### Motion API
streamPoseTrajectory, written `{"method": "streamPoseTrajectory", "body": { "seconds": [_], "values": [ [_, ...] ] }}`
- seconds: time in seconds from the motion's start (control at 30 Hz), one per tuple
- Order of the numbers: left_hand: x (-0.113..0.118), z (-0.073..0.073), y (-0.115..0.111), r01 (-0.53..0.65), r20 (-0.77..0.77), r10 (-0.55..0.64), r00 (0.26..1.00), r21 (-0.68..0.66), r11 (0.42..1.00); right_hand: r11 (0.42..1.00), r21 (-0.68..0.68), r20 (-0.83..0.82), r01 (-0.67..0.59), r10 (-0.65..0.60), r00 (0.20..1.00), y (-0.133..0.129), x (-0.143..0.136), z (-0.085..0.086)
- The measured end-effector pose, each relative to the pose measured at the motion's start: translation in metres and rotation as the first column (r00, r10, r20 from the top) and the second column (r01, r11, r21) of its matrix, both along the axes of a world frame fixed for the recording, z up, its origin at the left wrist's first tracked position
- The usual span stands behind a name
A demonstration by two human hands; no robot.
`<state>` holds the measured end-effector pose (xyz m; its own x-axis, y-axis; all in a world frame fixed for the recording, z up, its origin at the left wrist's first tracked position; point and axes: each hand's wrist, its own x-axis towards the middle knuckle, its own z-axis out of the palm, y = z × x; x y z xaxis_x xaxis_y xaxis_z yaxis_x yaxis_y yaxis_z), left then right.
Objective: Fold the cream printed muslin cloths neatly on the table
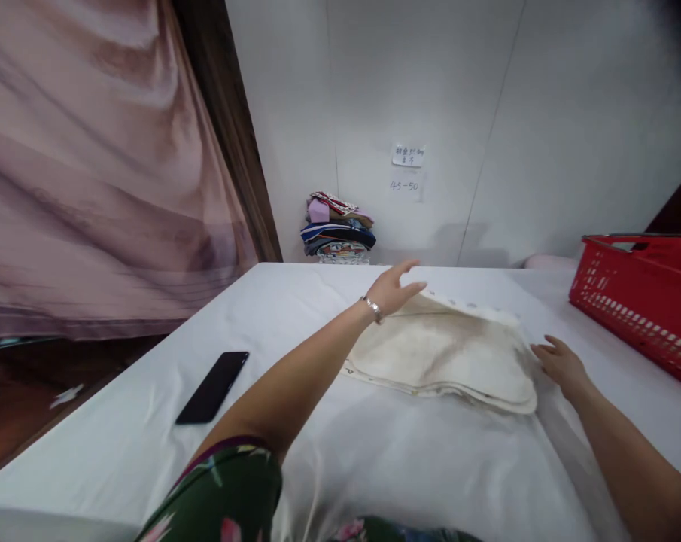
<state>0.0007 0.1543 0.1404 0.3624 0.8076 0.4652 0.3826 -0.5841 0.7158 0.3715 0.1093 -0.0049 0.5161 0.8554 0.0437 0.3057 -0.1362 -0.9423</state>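
One cream cloth [447, 350], lying folded in layers on the bench [317, 467], right of centre and set a little toward the far side. Small printed marks along the raised far edge and on a strip at the near left; several rounded layers stacked at the near right corner, with an upper fold lifted along the far side and a narrow dark gap beneath.

At the far left corner of the cloth, the left hand [393, 290], with thumb and fingers spread apart; just beside the lifted edge, contact impossible to tell. On that wrist, a silvery bracelet [372, 309]; higher up the arm, a dark green floral sleeve [221, 482]. Just off the right edge, the right hand [561, 366], lightly bent, with thumb and forefinger apart.

To the left, well apart from the cloth, a dark phone [212, 388], lying flat and slanted. At the far right, a red basket [605, 282] with pierced sides and a dark handle. Beyond the far edge, close to the pale wall [408, 68], a pile of folded fabrics [338, 232] in mixed colours; above and to the right of that pile, two paper notes [408, 156], the lower reading "45-50". Along the left side, a pinkish curtain [120, 173] beside a dark brown post [232, 113].
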Motion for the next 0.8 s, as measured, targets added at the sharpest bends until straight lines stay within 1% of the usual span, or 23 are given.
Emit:
{"method": "streamPoseTrajectory", "body": {
  "seconds": [0.03, 0.07, 0.13, 0.17, 0.2, 0.23, 0.3, 0.37, 0.4, 0.47, 0.5, 0.57, 0.6, 0.63, 0.67, 0.7, 0.73, 0.77, 0.8],
  "values": [
    [-0.012, -0.019, -0.004, -0.055, -0.136, 0.056, 0.989, 0.016, 0.998, 0.997, -0.048, 0.052, 0.055, -0.053, 0.997, -0.014, 0.004, -0.005],
    [-0.026, -0.038, -0.007, -0.107, -0.257, 0.107, 0.960, 0.013, 0.994, 0.993, -0.093, 0.105, 0.071, -0.061, 0.993, -0.028, 0.006, -0.010],
    [-0.058, -0.074, -0.014, -0.241, -0.448, 0.217, 0.867, 0.005, 0.971, 0.989, -0.137, 0.240, 0.064, -0.029, 0.970, -0.055, 0.007, -0.015],
    [-0.072, -0.088, -0.018, -0.316, -0.514, 0.274, 0.813, 0.006, 0.949, 0.989, -0.137, 0.318, 0.048, -0.002, 0.948, -0.066, 0.004, -0.016],
    [-0.085, -0.100, -0.022, -0.386, -0.557, 0.321, 0.766, 0.002, 0.923, 0.992, -0.122, 0.386, 0.021, 0.028, 0.922, -0.075, 0.000, -0.016],
    [-0.095, -0.109, -0.025, -0.458, -0.583, 0.364, 0.726, -0.016, 0.889, 0.996, -0.094, 0.441, -0.014, 0.054, 0.896, -0.081, -0.005, -0.016],
    [-0.106, -0.118, -0.033, -0.562, -0.608, 0.406, 0.682, -0.081, 0.823, 0.992, -0.018, 0.536, -0.121, 0.112, 0.837, -0.087, -0.022, -0.013],
    [-0.105, -0.120, -0.041, -0.609, -0.613, 0.414, 0.673, -0.140, 0.781, 0.965, 0.033, 0.619, -0.262, 0.186, 0.763, -0.086, -0.044, -0.007],
    [-0.102, -0.121, -0.044, -0.612, -0.616, 0.410, 0.672, -0.151, 0.776, 0.945, 0.035, 0.650, -0.326, 0.226, 0.726, -0.085, -0.057, -0.003],
    [-0.093, -0.121, -0.049, -0.592, -0.634, 0.391, 0.667, -0.133, 0.795, 0.894, -0.003, 0.698, -0.449, 0.323, 0.639, -0.082, -0.085, 0.005],
    [-0.088, -0.121, -0.051, -0.572, -0.649, 0.378, 0.660, -0.109, 0.813, 0.856, -0.030, 0.720, -0.516, 0.376, 0.583, -0.082, -0.101, 0.009],
    [-0.080, -0.119, -0.052, -0.522, -0.669, 0.349, 0.656, -0.069, 0.850, 0.752, -0.078, 0.773, -0.655, 0.460, 0.437, -0.083, -0.131, 0.015],
    [-0.076, -0.117, -0.053, -0.505, -0.657, 0.339, 0.673, -0.072, 0.860, 0.696, -0.101, 0.801, -0.711, 0.481, 0.357, -0.084, -0.145, 0.016],
    [-0.074, -0.114, -0.054, -0.496, -0.618, 0.335, 0.711, -0.104, 0.862, 0.653, -0.121, 0.825, -0.748, 0.485, 0.290, -0.085, -0.157, 0.017],
    [-0.072, -0.108, -0.055, -0.479, -0.539, 0.323, 0.778, -0.176, 0.860, 0.627, -0.137, 0.844, -0.767, 0.479, 0.241, -0.086, -0.167, 0.017],
    [-0.070, -0.101, -0.059, -0.430, -0.406, 0.299, 0.864, -0.283, 0.857, 0.618, -0.147, 0.859, -0.772, 0.467, 0.210, -0.087, -0.175, 0.017],
    [-0.069, -0.091, -0.064, -0.328, -0.213, 0.261, 0.941, -0.403, 0.854, 0.619, -0.153, 0.869, -0.770, 0.455, 0.193, -0.088, -0.181, 0.016],
    [-0.068, -0.080, -0.070, -0.172, 0.019, 0.210, 0.978, -0.503, 0.847, 0.626, -0.155, 0.877, -0.764, 0.444, 0.186, -0.089, -0.184, 0.016],
    [-0.068, -0.067, -0.079, 0.021, 0.261, 0.148, 0.954, -0.550, 0.835, 0.633, -0.155, 0.883, -0.758, 0.433, 0.181, -0.090, -0.186, 0.015]
  ]
}}
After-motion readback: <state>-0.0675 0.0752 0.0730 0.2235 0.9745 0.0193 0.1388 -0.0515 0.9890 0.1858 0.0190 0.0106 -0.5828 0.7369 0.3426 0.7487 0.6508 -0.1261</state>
